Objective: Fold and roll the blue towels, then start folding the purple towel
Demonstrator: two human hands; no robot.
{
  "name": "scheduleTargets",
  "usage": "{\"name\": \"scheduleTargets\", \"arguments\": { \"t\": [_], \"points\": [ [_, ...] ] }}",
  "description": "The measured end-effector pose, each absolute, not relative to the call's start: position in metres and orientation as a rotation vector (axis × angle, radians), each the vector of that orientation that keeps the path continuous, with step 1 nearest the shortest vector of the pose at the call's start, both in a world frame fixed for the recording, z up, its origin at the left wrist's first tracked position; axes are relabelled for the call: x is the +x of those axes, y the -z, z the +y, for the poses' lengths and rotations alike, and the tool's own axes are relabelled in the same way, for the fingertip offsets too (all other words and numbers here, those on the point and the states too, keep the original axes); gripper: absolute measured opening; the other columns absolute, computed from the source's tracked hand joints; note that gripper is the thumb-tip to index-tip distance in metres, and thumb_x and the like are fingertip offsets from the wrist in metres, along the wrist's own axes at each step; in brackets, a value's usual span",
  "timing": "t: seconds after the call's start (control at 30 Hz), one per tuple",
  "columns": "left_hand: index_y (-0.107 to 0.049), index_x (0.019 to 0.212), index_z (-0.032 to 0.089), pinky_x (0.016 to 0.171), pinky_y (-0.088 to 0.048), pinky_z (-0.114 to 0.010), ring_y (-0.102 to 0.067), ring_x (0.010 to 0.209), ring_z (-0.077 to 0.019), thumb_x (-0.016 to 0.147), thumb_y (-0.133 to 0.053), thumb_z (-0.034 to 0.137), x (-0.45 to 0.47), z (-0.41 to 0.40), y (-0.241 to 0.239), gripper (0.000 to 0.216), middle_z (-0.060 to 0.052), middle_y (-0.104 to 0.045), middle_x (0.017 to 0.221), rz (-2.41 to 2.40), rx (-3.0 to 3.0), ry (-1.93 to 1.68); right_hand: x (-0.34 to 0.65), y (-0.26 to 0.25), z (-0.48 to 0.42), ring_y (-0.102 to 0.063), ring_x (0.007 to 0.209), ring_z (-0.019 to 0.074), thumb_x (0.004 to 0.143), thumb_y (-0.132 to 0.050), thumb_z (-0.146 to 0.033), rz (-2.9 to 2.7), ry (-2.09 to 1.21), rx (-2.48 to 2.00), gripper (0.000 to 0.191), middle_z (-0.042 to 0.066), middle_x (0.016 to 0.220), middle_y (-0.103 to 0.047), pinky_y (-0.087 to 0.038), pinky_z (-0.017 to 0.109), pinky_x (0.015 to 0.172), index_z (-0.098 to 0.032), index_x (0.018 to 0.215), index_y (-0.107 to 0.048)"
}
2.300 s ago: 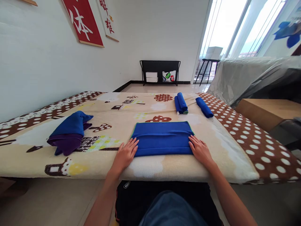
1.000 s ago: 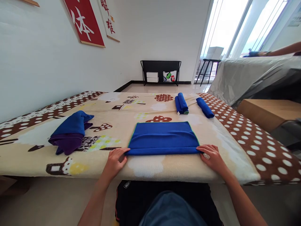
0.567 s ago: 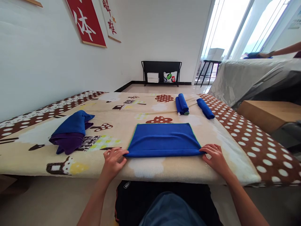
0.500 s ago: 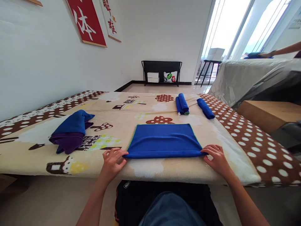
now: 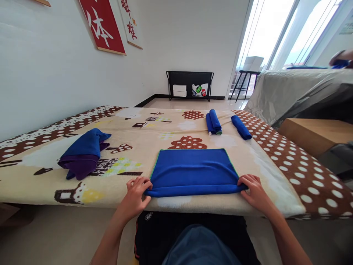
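at bottom centre the wearer's dark shorts (image 5: 162, 235) are showing, cut off by the frame. just above, lower left of centre, the left hand (image 5: 137, 193) is pinching the near left end of the blue cloth (image 5: 193, 169); lower right of centre, the right hand (image 5: 255, 191) is gripping the near right end. both are prob gripping the ends b/c that's pulling the folded near band straight & level btwn them. some fingertips are hiding behind cloth or knuckles, so can't tell how many layers are being pinched. the cloth is lying flat at lower centre, a few creases running across, its far edge resting free on the blanket (image 5: 132, 129). what's supporting the blanket is hidden.

mid left, a blue & purple heap (image 5: 82, 151) is sitting well apart, prob leaving room for the work; can't tell how many pcs. farther, right of centre, a pair of blue rolls (image 5: 213, 122) & a single blue roll (image 5: 241, 127) are lying near each other, prob parked out of the way.

upper right, behind a plastic-draped thing (image 5: 286, 86), another person's hand (image 5: 337, 58) is blurring & being cut off by the frame edge; its grip: can't tell.
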State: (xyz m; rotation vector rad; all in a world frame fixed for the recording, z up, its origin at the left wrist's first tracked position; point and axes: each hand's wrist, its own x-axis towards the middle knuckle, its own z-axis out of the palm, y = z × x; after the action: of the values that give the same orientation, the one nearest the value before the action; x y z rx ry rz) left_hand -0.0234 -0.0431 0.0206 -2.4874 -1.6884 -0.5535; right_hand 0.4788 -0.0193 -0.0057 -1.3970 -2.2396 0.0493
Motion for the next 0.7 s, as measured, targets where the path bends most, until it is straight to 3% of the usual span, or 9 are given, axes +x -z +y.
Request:
{"name": "scheduleTargets", "arguments": {
  "t": [0.2,0.37,0.5,0.7],
  "points": [
    [-0.06,0.105,0.022,0.099,-0.033,-0.047,-0.054,0.118,-0.0299,0.077,-0.054,0.007,-0.006,-0.063,-0.019,0.033,-0.01,-0.061,0.125,-1.576,-2.318,0.496,0.479,0.011,-0.042,-0.055,0.116,0.0271,0.073,-0.052,-0.012,-2.239,0.111,-1.416,0.04,0.009,0.124,-0.061,-0.037,0.045,0.099,-0.023,0.11,-0.061],
    [-0.058,0.126,0.022,0.1,-0.036,-0.045,-0.056,0.119,-0.0285,0.086,-0.049,0.002,0.031,-0.067,-0.006,0.045,-0.011,-0.061,0.131,-1.371,-2.321,0.552,0.441,0.017,-0.057,-0.05,0.128,0.0255,0.085,-0.046,-0.01,-2.34,0.222,-1.263,0.055,0.008,0.143,-0.052,-0.034,0.043,0.104,-0.027,0.138,-0.053],
    [-0.055,0.134,0.02,0.103,-0.039,-0.042,-0.057,0.119,-0.0248,0.091,-0.042,0.0,0.058,-0.061,0.005,0.049,-0.01,-0.064,0.129,-1.157,-2.493,0.59,0.4,0.016,-0.061,-0.051,0.129,0.0219,0.09,-0.04,-0.006,-2.446,0.185,-1.107,0.059,0.007,0.143,-0.055,-0.032,0.042,0.106,-0.025,0.145,-0.047],
    [-0.054,0.133,0.02,0.099,-0.045,-0.038,-0.061,0.111,-0.0206,0.092,-0.044,0.002,0.049,-0.056,0.009,0.045,-0.008,-0.067,0.12,-1.198,-2.568,0.786,0.398,0.02,-0.053,-0.058,0.119,0.0222,0.095,-0.044,-0.011,-2.327,0.181,-1.102,0.047,0.008,0.132,-0.064,-0.037,0.041,0.101,-0.022,0.139,-0.054]
  ]
}}
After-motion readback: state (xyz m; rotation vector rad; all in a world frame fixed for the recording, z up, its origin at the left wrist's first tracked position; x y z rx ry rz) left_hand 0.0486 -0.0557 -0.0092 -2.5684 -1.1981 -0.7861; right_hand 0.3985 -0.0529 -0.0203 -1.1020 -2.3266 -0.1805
